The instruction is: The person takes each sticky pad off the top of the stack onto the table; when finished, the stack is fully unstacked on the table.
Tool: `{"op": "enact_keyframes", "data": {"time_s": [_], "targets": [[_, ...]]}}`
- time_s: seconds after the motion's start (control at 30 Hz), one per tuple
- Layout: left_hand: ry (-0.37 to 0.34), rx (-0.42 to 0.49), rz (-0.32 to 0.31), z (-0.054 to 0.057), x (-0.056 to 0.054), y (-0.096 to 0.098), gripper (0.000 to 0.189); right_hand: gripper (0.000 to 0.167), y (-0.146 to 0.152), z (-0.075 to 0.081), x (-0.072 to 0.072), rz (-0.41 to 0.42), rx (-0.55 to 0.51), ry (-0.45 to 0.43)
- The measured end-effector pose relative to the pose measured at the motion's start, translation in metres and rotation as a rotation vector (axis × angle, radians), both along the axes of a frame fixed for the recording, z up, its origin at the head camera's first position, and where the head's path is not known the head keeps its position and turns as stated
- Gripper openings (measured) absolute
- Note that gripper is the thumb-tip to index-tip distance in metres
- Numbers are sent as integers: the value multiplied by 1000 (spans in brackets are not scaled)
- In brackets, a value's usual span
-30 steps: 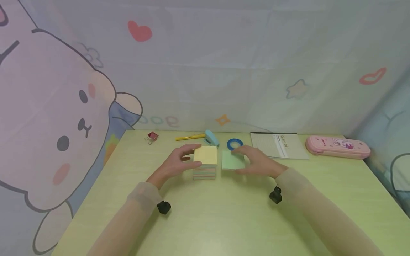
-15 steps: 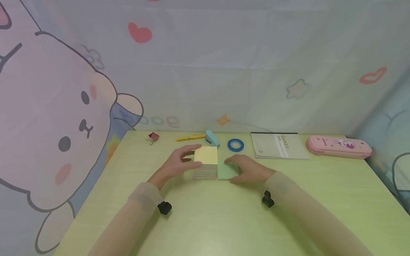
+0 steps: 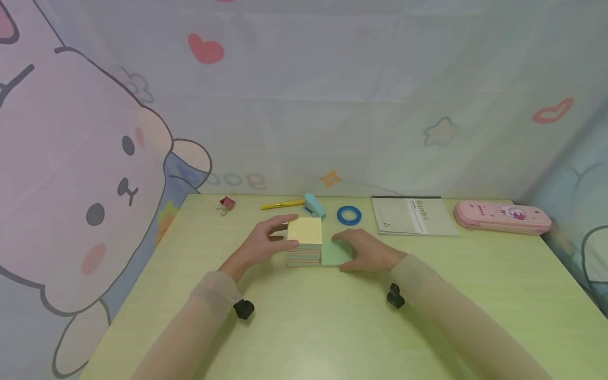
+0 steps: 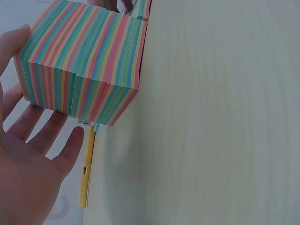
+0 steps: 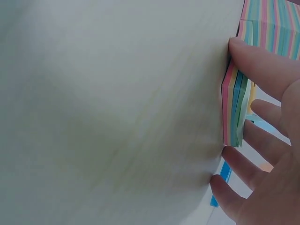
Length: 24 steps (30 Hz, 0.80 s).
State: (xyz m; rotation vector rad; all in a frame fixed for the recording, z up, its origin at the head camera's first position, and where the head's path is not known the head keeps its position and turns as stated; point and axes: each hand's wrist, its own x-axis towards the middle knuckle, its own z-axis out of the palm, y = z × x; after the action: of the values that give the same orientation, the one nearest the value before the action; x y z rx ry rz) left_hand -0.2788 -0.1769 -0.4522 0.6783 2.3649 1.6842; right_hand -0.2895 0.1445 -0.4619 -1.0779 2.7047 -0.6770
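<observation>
A tall block of stacked sticky notes [image 3: 304, 231], yellow on top with multicoloured striped sides, stands upright mid-table. My left hand [image 3: 258, 243] holds it from the left, thumb at the near side and fingers toward the far side. In the left wrist view the block's striped layers [image 4: 84, 61] show clearly. Right beside it lies a low sticky note pad [image 3: 336, 255] with a green top. My right hand [image 3: 368, 250] grips this pad from the right. The right wrist view shows the thumb on one edge of the thin striped pad [image 5: 232, 105], fingers near the opposite edge.
Along the table's back edge lie a red binder clip [image 3: 227, 202], a yellow pen [image 3: 282, 204], a light blue stapler [image 3: 313, 206], a blue tape roll [image 3: 349, 215], a Gambit notepad [image 3: 404, 216] and a pink pencil case [image 3: 502, 218]. A printed curtain [image 3: 332, 105] hangs behind.
My right hand has brought the green-topped pad left and toward me, down beside the tall block. In the last half second it has shifted only slightly left. The left hand stays in place.
</observation>
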Motion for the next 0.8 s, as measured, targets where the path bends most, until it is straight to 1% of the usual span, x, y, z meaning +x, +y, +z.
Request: {"op": "enact_keyframes", "data": {"time_s": [0.5,0.63,0.8], "targets": [[-7,8,7,-3,1,-1,67,74,1,-4,-2,-4,10,6],[-9,5,14,-3,0,0,67,84,0,1,-1,-17,9,-15],[-6,8,14,-3,0,0,67,101,-8,15,0,-41,-42,-35]]}}
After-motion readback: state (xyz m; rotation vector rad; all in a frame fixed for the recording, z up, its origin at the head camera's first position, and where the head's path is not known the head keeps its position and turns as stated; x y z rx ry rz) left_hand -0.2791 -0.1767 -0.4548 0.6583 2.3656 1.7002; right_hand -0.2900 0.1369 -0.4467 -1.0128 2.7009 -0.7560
